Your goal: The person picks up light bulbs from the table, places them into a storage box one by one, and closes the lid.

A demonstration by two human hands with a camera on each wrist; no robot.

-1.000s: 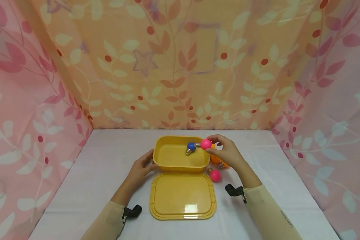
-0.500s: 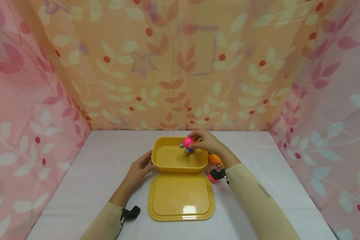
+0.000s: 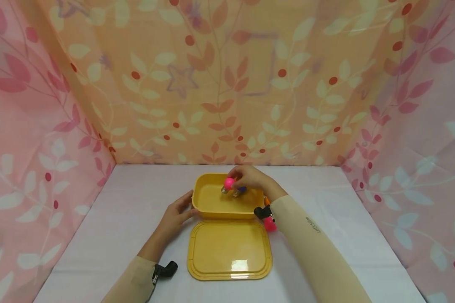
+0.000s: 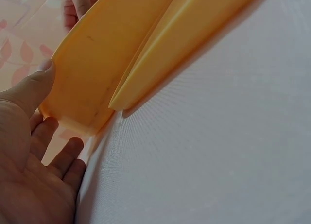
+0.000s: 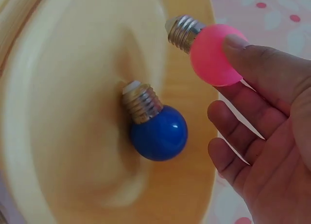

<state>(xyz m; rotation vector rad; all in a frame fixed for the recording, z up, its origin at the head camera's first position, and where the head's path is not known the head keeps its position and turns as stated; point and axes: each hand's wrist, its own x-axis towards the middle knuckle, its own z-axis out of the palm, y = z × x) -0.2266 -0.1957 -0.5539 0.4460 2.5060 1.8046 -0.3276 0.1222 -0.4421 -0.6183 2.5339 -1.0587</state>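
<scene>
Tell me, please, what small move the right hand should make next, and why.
Probably the right hand should lower the pink bulb it pinches into the box, beside the blue bulb: the pink bulb appears raised over the open box, bare floor shows left of both bulbs in the head view, and the left hand touches the box's left end.
</scene>
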